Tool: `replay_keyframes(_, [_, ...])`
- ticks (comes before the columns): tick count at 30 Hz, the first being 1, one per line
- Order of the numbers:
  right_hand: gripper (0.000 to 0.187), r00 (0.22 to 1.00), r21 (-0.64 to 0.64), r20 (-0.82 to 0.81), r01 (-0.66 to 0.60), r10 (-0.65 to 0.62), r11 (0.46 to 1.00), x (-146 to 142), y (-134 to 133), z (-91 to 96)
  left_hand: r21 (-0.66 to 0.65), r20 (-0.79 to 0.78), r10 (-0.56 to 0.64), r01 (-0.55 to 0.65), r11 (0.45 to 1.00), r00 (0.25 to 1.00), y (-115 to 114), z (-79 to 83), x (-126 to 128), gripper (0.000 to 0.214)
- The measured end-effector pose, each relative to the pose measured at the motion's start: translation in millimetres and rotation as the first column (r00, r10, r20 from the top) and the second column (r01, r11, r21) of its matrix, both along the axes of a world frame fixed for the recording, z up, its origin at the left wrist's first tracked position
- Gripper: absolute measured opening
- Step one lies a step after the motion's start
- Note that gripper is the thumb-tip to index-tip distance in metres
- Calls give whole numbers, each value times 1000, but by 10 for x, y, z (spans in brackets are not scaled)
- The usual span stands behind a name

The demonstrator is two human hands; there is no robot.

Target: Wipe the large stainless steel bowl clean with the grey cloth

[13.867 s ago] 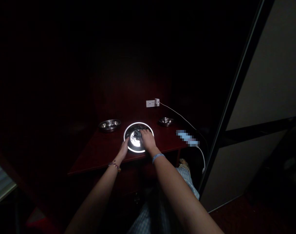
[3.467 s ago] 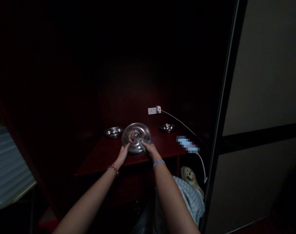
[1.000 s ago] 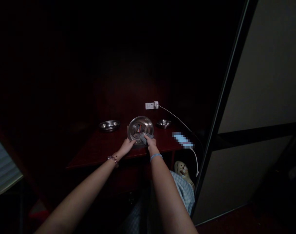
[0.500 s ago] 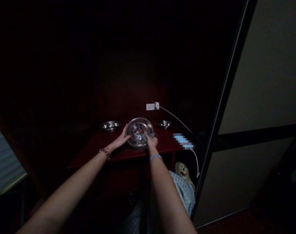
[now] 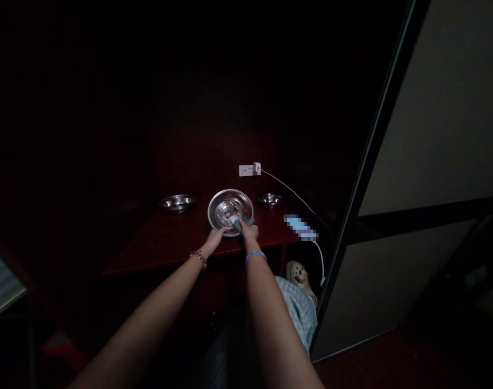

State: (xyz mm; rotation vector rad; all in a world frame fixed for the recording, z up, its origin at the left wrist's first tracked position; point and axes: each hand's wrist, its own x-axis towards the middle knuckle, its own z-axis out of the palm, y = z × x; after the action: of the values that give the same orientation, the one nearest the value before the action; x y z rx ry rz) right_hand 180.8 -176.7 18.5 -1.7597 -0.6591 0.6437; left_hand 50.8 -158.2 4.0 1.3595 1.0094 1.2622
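Observation:
A round stainless steel basin [image 5: 221,204] is tilted toward me over the dark red desk top, its inside and a red-and-black label facing me. My left hand [image 5: 214,240] grips the basin's near rim from below, thumb on the inside. In my right hand [image 5: 250,233] is a crumpled grey cloth [image 5: 248,222], pressed against the lower right of the basin's inside. The fingers of both hands are partly hidden. One shallow steel bowl [image 5: 177,203] sits left of the basin, and a smaller steel bowl [image 5: 270,200] sits right of it.
On the back wall is a white socket [image 5: 246,170] with a charger [image 5: 257,168] and cable. A blurred-out light blue object [image 5: 301,227] lies at the desk's right edge. A beige clog [image 5: 298,274] shows below, beside a sliding door panel [image 5: 437,108].
My left hand has shifted from the basin's left side to its near rim. The basin looks turned and more tilted toward me. The right hand stays with the cloth; the view has shifted slightly.

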Motion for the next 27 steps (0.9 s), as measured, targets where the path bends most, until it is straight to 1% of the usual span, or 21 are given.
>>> replay_keyframes(1, [38, 1000, -10, 13, 1, -1, 1000, 4, -17, 7, -38, -14, 10, -11, 999, 1000, 11, 23, -38, 22])
replay_keyframes(2, [37, 1000, -20, 23, 5, -4, 1000, 10, -34, 13, -87, -48, -13, 9, 996, 999, 24, 49, -84, 20])
replay_keyframes(4, [36, 999, -42, 40, 9, -7, 999, 29, -62, 25, -158, -83, -117, 103, 982, 990, 55, 105, -197, 23])
replay_keyframes(6, [36, 998, -49, 65, 6, -3, 999, 55, -80, 36, -188, -101, -244, 223, 957, 964, 87, 157, -312, 26])
replay_keyframes(7, [35, 997, -47, 81, 6, -2, 999, 69, -86, 41, -205, -116, -282, 255, 945, 952, 100, 178, -359, 27])
replay_keyframes(8, [35, 995, -42, 99, 8, -4, 999, 81, -90, 45, -215, -128, -309, 278, 936, 942, 111, 194, -394, 28])
replay_keyframes(10, [33, 990, -29, 139, 25, -20, 999, 101, -96, 52, -226, -145, -327, 290, 930, 934, 123, 214, -428, 30])
replay_keyframes(13, [32, 981, -25, 192, 36, -31, 999, 119, -106, 62, -218, -137, -310, 276, 936, 941, 123, 211, -414, 30])
replay_keyframes(20, [37, 951, 26, 308, -30, 20, 999, 133, -145, 75, -153, -82, -206, 192, 969, 975, 158, 101, -404, 25])
replay_keyframes(24, [37, 947, 33, 318, -68, 54, 997, 91, -188, 70, -124, -51, -116, 109, 986, 992, 196, 47, -407, 23])
replay_keyframes(27, [40, 945, 13, 318, -87, 78, 996, 53, -217, 77, -105, -7, -76, 74, 992, 997, 214, 37, -408, 25])
